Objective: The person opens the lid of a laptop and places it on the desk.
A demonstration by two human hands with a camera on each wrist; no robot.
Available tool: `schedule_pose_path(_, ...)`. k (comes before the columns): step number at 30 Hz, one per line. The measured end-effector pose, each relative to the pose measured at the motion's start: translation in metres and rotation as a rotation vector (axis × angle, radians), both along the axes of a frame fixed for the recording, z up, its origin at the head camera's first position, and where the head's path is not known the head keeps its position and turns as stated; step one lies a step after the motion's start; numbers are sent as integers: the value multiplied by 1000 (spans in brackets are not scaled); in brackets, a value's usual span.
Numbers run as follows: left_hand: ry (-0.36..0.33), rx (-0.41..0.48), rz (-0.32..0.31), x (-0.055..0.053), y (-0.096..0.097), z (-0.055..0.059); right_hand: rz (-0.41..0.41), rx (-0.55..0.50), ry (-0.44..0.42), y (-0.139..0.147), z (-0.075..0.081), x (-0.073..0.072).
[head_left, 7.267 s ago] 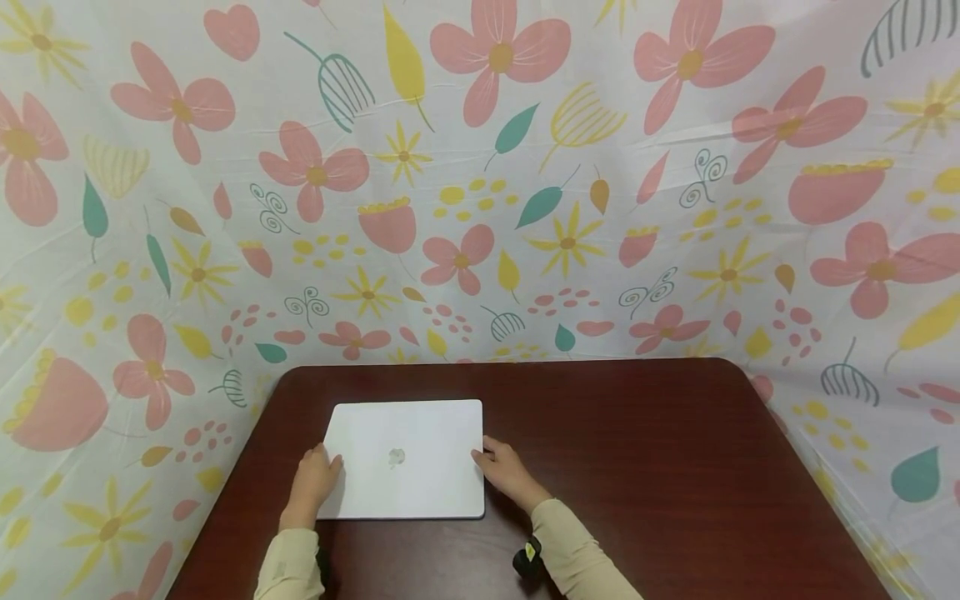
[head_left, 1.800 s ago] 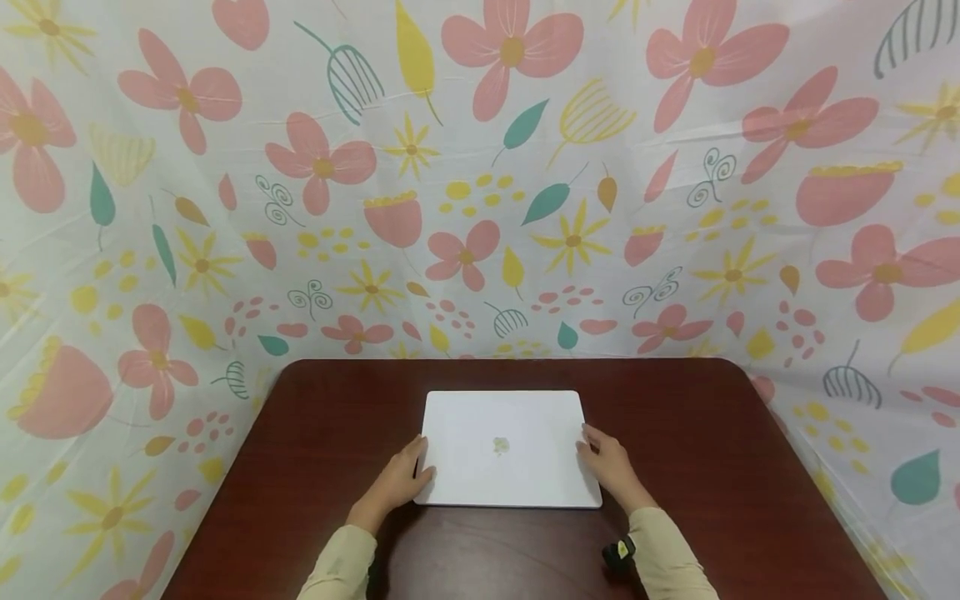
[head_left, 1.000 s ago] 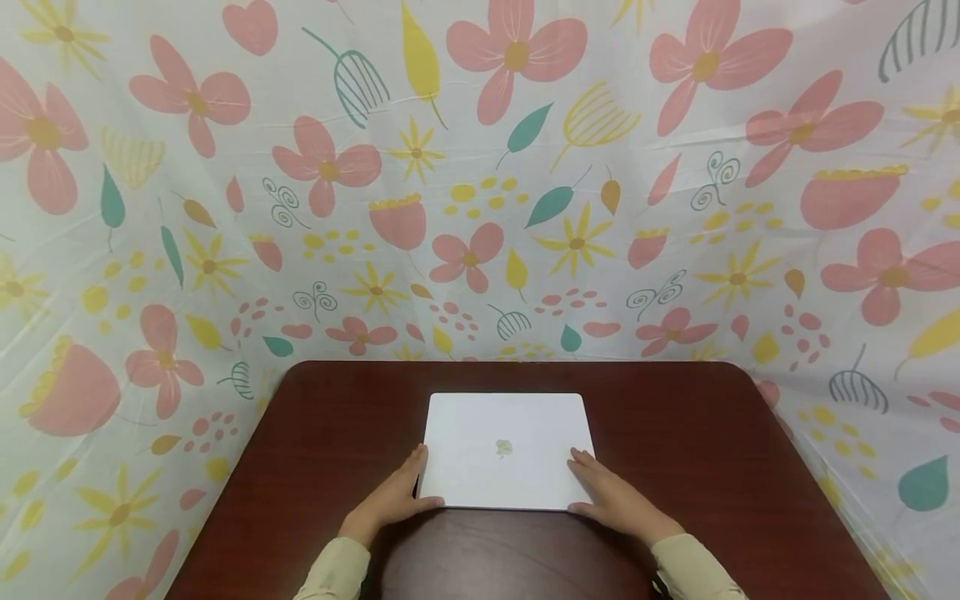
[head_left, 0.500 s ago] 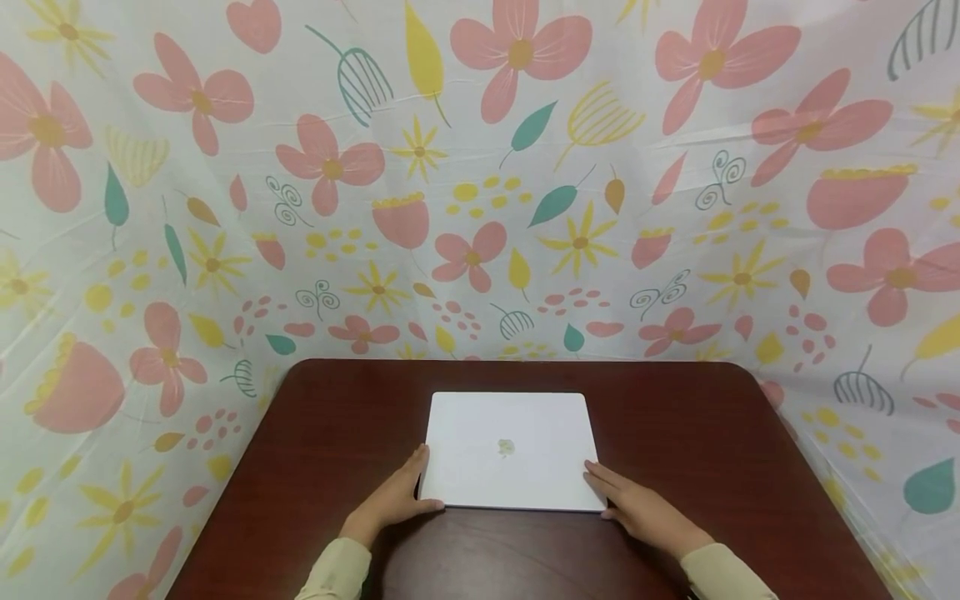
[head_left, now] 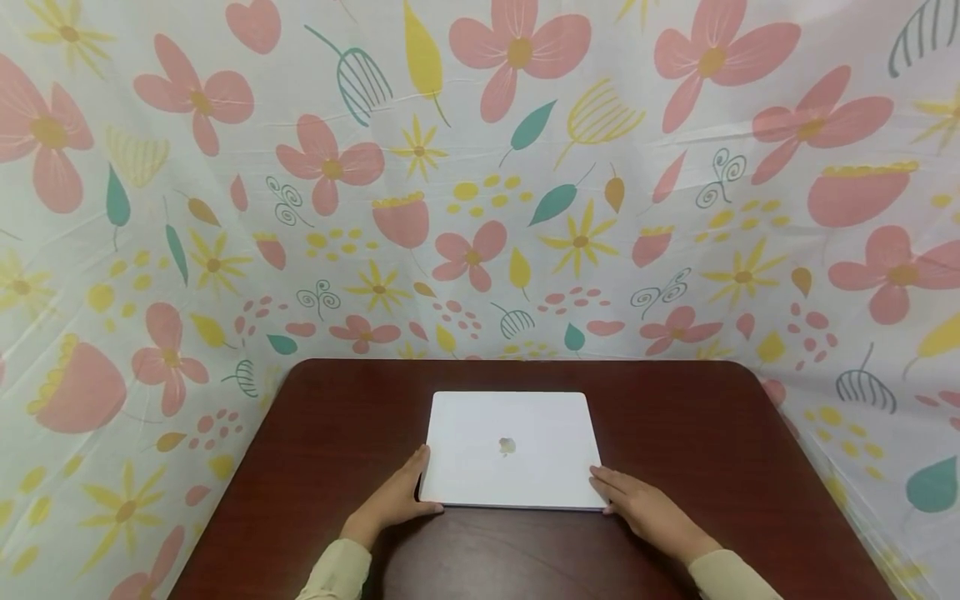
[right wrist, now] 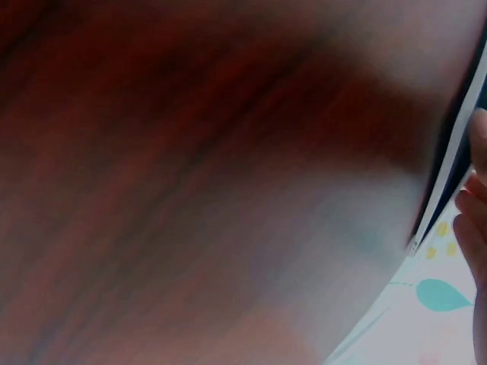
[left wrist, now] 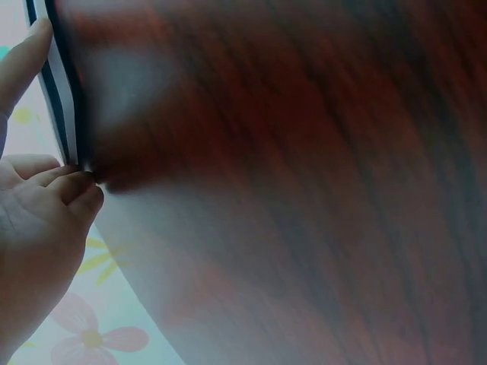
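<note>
A closed silver laptop [head_left: 517, 467] with an apple logo on its lid lies flat on the dark red-brown table. My left hand [head_left: 390, 502] holds its near left corner, thumb along the front edge and fingers against the left side. At the opposite near corner, my right hand [head_left: 648, 508] has its fingers on the right side and its thumb at the front edge. The left wrist view shows the left thumb [left wrist: 23, 65] on the laptop's thin edge, with the other fingers bent near the corner. Only part of the right hand [right wrist: 473, 220] shows in the right wrist view.
The wooden table [head_left: 697, 425] has rounded far corners and extends on both sides of the laptop. A white cloth [head_left: 480, 192] printed with flowers and leaves hangs behind it and along both sides.
Since the oldest frame, the laptop has moved right, to mid-table, with both hands. More recently both thumbs shifted to its front edge, and the right hand moved outward to the near right corner.
</note>
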State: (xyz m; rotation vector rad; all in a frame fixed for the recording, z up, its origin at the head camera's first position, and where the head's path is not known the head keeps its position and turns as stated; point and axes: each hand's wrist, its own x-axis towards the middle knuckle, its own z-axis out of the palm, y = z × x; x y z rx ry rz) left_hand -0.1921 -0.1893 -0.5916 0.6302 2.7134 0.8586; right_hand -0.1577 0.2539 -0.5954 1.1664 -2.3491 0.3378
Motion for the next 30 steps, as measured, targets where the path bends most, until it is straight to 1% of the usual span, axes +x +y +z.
schedule_pose_path(4, 7, 1, 2, 0, 0, -2, -15, 0, 56, 0, 0, 2)
schedule_pose_path(10, 38, 20, -2, 1, 1, -1, -22, 6, 94, 0, 2, 4)
schedule_pose_path(16, 50, 34, 13, 2, 2, -1, -13, -11, 110, 0, 3, 5)
schedule_pose_path(19, 43, 28, 31, 1, 2, -3, -12, -20, 119, 0, 3, 5)
schedule_pose_path(23, 31, 47, 63, 2, 1, -5, -13, -36, 125, 0, 5, 5)
schedule_pose_path(27, 11, 67, 91, 3, -1, -5, -29, -49, 121, -1, 6, 4)
schedule_pose_path(30, 15, 86, 91, 3, -2, -5, -46, -53, 108, -1, 7, 4)
